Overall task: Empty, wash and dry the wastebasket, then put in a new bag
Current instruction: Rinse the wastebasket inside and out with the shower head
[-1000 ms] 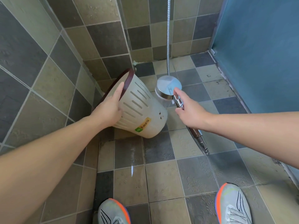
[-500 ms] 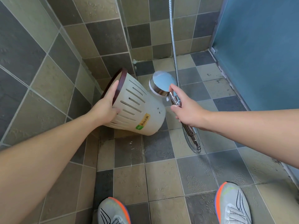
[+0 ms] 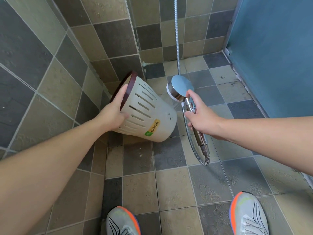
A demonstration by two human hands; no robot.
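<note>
Sideways, wastebasket (image 3: 152, 116) in left hand (image 3: 112, 113), showerhead (image 3: 180, 89) in right hand (image 3: 201, 116)

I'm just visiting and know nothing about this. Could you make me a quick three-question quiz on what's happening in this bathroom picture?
1. True or false: the wastebasket stands upright on the floor.
2. Which of the hands holds the shower head by its handle? A) left hand B) right hand C) neither
3. Fill in: the wastebasket's dark rim points toward the tiled ____.

Key
1. False: it is tilted on its side, held at the rim by the left hand.
2. B
3. wall (its base points toward the shower head).
</note>
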